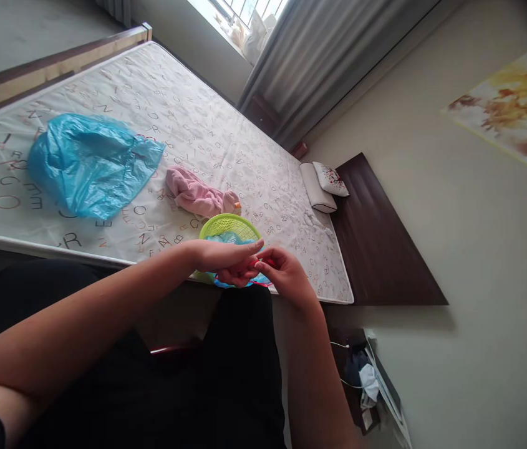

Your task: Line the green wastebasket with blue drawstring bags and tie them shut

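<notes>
A light green mesh basket (211, 226) stands at the near edge of the mattress, partly behind my hands. Blue plastic bag (228, 238) film lines it and spills out under my fingers, with a red drawstring (257, 263) at its edge. My left hand (226, 257) is closed, its fingers curled on the red drawstring. Facing it, my right hand (286, 271) pinches the same drawstring between thumb and fingers. Just beyond the basket lies a crumpled pink cloth (198, 193). Farther left, a puffed-out blue plastic bag (95, 165) rests on the mattress.
The letter-patterned mattress (216, 146) fills the middle. Two pillows (322, 184) sit by the dark headboard (380, 243). A nightstand (345, 368) with cables and a white cloth (368, 383) is at lower right. My dark-clad legs (239, 368) are below the bed edge.
</notes>
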`<state>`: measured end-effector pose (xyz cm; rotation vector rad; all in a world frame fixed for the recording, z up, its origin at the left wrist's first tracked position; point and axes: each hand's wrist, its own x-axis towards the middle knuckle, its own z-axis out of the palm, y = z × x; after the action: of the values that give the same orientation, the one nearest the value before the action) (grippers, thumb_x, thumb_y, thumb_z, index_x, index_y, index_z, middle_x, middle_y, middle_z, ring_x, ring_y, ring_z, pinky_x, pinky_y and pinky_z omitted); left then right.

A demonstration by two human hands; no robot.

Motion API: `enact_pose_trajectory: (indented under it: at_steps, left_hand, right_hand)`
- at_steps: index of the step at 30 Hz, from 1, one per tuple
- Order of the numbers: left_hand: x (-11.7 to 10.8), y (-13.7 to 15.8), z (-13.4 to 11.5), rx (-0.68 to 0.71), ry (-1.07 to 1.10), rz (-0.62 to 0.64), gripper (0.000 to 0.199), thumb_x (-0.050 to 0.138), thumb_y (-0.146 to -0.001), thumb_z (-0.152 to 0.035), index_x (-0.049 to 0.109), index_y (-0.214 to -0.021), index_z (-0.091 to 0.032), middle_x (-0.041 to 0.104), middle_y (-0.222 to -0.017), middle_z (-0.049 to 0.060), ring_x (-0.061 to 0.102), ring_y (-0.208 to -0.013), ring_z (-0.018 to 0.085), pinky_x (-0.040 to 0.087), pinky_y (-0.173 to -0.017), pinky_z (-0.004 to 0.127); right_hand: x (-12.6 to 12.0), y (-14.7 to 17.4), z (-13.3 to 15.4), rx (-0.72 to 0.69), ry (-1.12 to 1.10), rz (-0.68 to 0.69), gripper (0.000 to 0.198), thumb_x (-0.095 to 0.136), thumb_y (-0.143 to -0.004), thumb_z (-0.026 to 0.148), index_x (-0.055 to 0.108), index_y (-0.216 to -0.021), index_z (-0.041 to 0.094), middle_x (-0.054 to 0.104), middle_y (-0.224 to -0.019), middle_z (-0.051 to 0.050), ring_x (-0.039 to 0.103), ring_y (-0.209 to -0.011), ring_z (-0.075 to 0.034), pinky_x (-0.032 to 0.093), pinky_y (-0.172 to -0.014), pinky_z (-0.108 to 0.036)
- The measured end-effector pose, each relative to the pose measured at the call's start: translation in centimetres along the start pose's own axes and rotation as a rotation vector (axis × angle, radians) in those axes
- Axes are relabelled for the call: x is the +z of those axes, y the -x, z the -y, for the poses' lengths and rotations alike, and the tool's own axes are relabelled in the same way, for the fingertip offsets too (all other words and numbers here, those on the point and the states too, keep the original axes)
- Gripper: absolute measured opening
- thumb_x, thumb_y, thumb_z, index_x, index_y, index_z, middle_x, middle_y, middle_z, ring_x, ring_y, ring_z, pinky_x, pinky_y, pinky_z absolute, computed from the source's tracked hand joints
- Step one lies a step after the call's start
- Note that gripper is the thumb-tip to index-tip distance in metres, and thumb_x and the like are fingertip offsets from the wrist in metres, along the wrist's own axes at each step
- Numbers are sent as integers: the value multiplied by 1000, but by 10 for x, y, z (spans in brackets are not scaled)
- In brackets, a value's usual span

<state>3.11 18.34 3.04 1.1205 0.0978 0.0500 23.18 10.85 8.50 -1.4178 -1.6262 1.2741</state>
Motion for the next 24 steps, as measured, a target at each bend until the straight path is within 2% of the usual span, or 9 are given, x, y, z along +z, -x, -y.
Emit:
enact_pose_trajectory:
  at_steps: [5,7,9,12,13,15,18,22,24]
  left_hand:
    - [4,-3,10,-31,-36,-182,72,51,-87,-94,52,-83,-23,56,-63,3,30,-47,11,18,-44,26]
    - [7,0,12,-14,-40,-226,61,64,-89,-83,56,-91,-23,59,-65,2,35,-47,11,21,-44,25]
    - [8,3,13,69,-17,-287,51,72,-91,-69,62,-108,-22,59,-67,0,37,-48,11,23,-46,24]
    - [9,5,16,246,-28,-408,58,76,-90,-51,63,-140,-26,57,-74,-3,41,-54,11,29,-50,24]
    - [8,4,17,286,-98,-434,58,77,-89,-46,65,-143,-27,58,-76,-4,43,-57,11,32,-53,24]
    - [8,-1,21,314,-330,-455,45,77,-87,-37,76,-131,-26,60,-76,-3,47,-62,11,36,-58,24]
    - [10,-13,30,306,-623,-566,29,71,-90,-35,85,-113,-22,54,-65,-3,44,-60,12,33,-59,25]
    - [18,-30,39,430,-636,-880,36,68,-94,-42,81,-118,-18,46,-62,-6,38,-57,12,31,-59,26]
    - [21,-36,39,494,-615,-904,38,72,-91,-44,78,-117,-18,46,-64,-6,39,-59,12,32,-60,26]
  right_hand:
    - [2,1,-13,-130,309,-202,7,77,-95,31,78,-91,25,71,-82,0,61,-76,-16,51,-72,-27]
    - [-1,-3,-18,-153,315,-313,8,77,-94,32,76,-91,24,69,-81,1,58,-74,-14,48,-69,-26]
    - [-4,-9,-23,-128,170,-491,18,78,-93,40,71,-93,23,61,-70,4,51,-62,-12,43,-59,-24]
    - [-7,-20,-28,-90,-185,-673,38,81,-88,55,59,-94,25,42,-56,12,35,-48,-9,30,-46,-21]
    - [-7,-24,-28,-86,-285,-682,44,85,-84,58,56,-94,25,38,-56,13,32,-46,-7,27,-44,-20]
    - [-8,-28,-23,-76,-423,-662,54,91,-76,58,52,-93,25,34,-56,15,28,-45,-6,23,-43,-19]
    - [-8,-30,-8,-77,-531,-598,55,91,-77,59,53,-97,25,28,-58,16,22,-45,-5,20,-42,-18]
    - [0,-24,11,-125,-535,-486,47,81,-87,65,61,-102,25,29,-59,13,20,-45,-6,18,-41,-20]
    - [7,-21,18,-149,-487,-425,46,78,-89,68,63,-97,25,29,-58,12,20,-44,-6,19,-41,-20]
